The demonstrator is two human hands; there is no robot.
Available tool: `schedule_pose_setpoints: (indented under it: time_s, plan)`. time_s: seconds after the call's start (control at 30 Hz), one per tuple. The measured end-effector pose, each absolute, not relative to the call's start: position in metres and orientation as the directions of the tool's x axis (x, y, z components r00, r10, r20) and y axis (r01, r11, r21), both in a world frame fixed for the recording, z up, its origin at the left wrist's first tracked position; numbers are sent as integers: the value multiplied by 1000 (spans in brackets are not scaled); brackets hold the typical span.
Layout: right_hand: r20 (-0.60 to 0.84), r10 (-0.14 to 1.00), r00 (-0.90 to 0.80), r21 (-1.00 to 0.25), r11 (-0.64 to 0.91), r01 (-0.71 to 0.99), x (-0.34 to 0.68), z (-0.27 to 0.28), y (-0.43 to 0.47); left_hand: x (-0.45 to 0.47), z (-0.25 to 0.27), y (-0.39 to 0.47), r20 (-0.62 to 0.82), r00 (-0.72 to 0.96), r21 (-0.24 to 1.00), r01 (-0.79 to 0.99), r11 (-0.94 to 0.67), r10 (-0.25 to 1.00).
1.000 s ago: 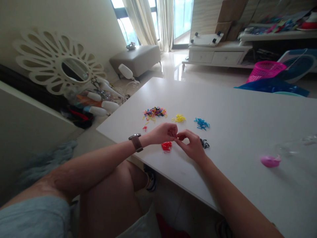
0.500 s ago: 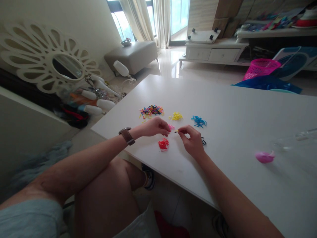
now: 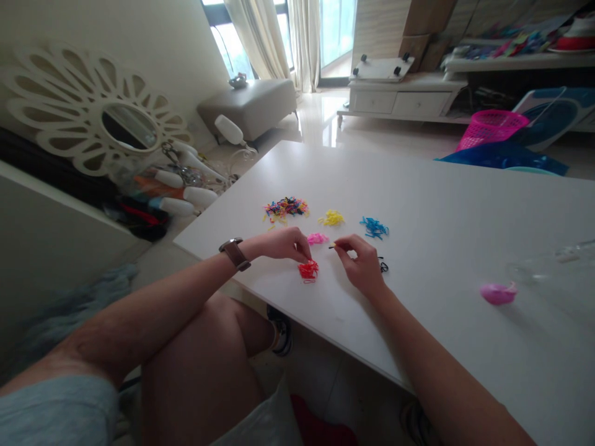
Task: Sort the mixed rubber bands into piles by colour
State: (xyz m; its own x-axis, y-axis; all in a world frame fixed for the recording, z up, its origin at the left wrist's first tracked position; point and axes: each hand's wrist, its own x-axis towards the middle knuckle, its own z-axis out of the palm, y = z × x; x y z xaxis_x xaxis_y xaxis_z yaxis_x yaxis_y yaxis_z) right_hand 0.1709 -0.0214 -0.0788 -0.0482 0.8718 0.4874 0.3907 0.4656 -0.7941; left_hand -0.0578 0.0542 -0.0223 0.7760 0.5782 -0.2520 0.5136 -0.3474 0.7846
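Here, left hand [image 3: 289, 243] at red pile [image 3: 308, 271] (right hand [image 3: 362, 261] pinches dark strip [image 3: 331, 248]).

Red pile [image 3: 308, 271], pink pile [image 3: 318, 238], yellow pile [image 3: 331, 217], blue pile [image 3: 374, 227], black loops [image 3: 383, 267], dark strip [image 3: 331, 248], multicoloured heap [image 3: 289, 207], white table [image 3: 441, 235]

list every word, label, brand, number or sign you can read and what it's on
No text can be read.
Watch: dial too edge-on and small to read.
Shelf clutter: too blurred to read.
Red bands at the left hand: no lettering shows.
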Motion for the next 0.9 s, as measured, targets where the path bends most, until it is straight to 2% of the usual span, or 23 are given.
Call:
schedule_pose_setpoints:
  time_s: [0.13, 0.23, 0.33, 0.43, 0.57, 0.73, 0.9]
  plan:
    - [488, 871, -60, -793, 471, 386, 171, -78, -21, -58, -26, 53, -290, 774, 755, 546, -363, 562]
    - [489, 870, -71, -793, 477, 379, 170, -78, -22, -56, -27, 53, -272, 740, 742, 568, -356, 615]
    - [492, 864, -102, -786, 492, 374, 170, -77, -23, -49, -29, 51, -220, 712, 822, 504, -266, 667]
    - [505, 853, -131, -771, 514, 377, 168, -76, -25, -40, -33, 45, -184, 740, 911, 376, -170, 647]
    - [518, 844, -141, -761, 530, 375, 168, -74, -26, -29, -36, 39, -127, 738, 926, 328, -188, 663]
    - [520, 845, -123, -770, 526, 362, 168, -71, -26, -24, -33, 38, -149, 684, 940, 323, -113, 714]
    - [482, 875, -53, -822, 472, 320, 167, -72, -25, -25, -32, 39, -128, 648, 946, 308, -105, 751]
